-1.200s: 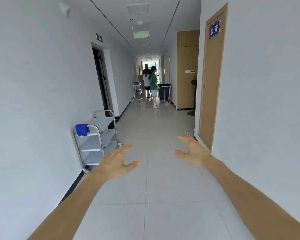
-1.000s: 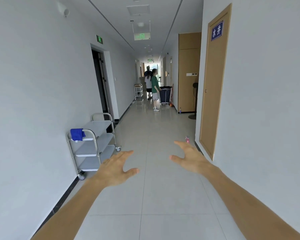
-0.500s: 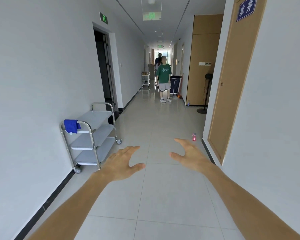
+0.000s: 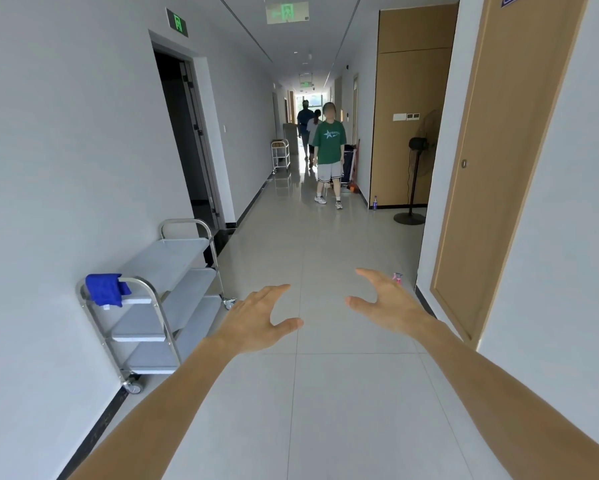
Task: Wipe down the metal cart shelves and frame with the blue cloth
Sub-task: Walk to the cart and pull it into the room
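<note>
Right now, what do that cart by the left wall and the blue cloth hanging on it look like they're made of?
Cart: looks like stainless steel, with bright, shiny tubular rails; its three flat shelves have a duller brushed grey look.
Blue cloth: seems a soft, fuzzy textile, maybe microfibre; it droops limply over the cart's near top rail, matte with no shine. The exact weave is too small to tell.

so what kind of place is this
Probably a corridor in an office or institutional building: green lit exit sign above a doorway, tan wooden door on the right, and a three-shelf metal cart parked against the wall.
</note>
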### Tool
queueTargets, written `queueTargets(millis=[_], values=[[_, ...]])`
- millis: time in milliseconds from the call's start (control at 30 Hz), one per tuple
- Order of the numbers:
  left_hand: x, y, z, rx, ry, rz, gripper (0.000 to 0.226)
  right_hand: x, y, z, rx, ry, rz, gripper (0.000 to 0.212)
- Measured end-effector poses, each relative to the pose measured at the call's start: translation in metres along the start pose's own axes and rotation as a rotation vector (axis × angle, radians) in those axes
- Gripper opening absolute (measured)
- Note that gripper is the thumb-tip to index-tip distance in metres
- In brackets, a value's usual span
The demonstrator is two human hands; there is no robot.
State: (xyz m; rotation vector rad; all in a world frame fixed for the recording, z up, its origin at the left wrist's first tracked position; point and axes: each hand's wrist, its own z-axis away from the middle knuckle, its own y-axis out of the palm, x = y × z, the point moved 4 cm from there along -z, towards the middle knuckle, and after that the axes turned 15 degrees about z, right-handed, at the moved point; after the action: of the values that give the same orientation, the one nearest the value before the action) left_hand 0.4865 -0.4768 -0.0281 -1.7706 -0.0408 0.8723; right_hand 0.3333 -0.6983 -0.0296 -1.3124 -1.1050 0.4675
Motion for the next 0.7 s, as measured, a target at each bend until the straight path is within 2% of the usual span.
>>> queueTargets(millis=[300,700], values=[[0.052,0.014,-0.163,-0.004,-0.025,0.012,0.079,-0.049,0.025,-0.169,0.013,-0.014,0.003,0.076],[0.113,0.007,-0.353,-0.104,-0.149,0.001,0.080,-0.071,0.029,-0.424,0.081,-0.251,0.068,0.074]])
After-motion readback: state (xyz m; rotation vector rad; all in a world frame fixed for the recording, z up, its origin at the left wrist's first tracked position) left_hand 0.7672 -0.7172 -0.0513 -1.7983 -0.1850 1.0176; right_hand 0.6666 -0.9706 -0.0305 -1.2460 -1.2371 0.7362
